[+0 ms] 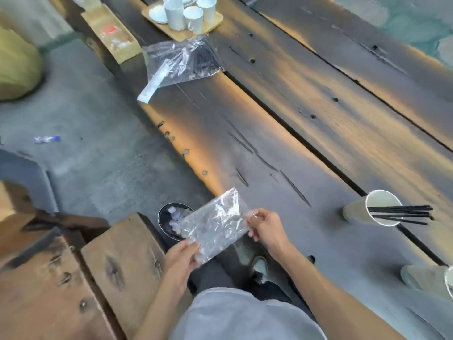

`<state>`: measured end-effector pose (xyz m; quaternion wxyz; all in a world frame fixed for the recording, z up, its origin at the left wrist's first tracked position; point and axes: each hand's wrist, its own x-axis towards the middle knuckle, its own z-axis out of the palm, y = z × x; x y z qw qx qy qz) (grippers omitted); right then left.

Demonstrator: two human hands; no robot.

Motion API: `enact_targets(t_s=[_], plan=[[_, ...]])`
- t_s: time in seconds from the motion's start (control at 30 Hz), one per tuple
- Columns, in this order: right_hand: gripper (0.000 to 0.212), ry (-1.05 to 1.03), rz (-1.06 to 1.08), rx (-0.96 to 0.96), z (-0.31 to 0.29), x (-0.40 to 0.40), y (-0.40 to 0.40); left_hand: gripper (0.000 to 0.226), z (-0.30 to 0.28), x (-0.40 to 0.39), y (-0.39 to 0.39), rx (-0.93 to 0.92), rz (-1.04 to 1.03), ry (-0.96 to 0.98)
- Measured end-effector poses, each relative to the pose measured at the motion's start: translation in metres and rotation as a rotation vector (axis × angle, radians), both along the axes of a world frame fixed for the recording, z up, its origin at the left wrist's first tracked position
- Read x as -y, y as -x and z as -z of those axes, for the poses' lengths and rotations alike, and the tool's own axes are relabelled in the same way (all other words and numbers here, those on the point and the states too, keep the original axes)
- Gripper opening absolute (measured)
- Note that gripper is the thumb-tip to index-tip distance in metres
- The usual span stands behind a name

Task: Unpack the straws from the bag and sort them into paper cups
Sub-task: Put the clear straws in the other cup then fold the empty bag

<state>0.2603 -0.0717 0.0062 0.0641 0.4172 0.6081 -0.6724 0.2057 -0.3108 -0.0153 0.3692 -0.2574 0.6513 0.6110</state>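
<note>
I hold a clear, empty-looking plastic bag [215, 224] between both hands over the near table edge. My left hand [182, 258] pinches its lower corner and my right hand [266, 229] pinches its right edge. A paper cup [360, 212] lies tilted on the table at the right with several black straws [402, 213] sticking out of its mouth. Another clear bag [181, 62] with black straws inside lies farther up the table.
A wooden tray [210, 23] with several white paper cups [193, 18] stands at the far end. A round black bin [171, 224] with rubbish sits on the floor below the bag. A second cup [426, 278] shows at the right edge. A wooden bench [122, 271] is at the left.
</note>
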Motion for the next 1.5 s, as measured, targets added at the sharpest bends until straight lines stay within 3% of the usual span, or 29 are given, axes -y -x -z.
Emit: enact_targets(t_s=[0.17, 0.3, 0.63, 0.77, 1.07, 1.33, 1.5], plan=[[0.016, -0.017, -0.109, 0.117, 0.023, 0.059, 0.031, 0.019, 0.031, 0.060, -0.008, 0.085, -0.199, 0.072], [0.019, -0.014, -0.169, 0.222, 0.058, 0.102, 0.056, 0.009, 0.059, 0.099, -0.005, 0.207, -0.241, 0.054], [0.016, 0.062, -0.217, 0.520, 0.219, 0.165, 0.097, 0.022, 0.199, 0.142, 0.056, 0.198, -0.329, 0.285], [0.013, 0.122, -0.153, 0.597, 0.289, 0.170, 0.119, 0.032, 0.270, 0.145, 0.090, 0.183, -0.297, 0.349], [0.012, 0.253, 0.019, 0.668, 0.411, 0.188, 0.150, 0.023, 0.385, 0.141, 0.156, 0.209, -0.268, 0.421], [0.009, 0.264, 0.084, 0.692, 0.465, 0.189, 0.163, 0.027, 0.434, 0.123, 0.178, 0.287, -0.317, 0.402], [0.005, 0.140, -0.109, 0.660, 0.459, 0.184, 0.175, 0.027, 0.417, 0.119, 0.187, 0.286, -0.282, 0.486]])
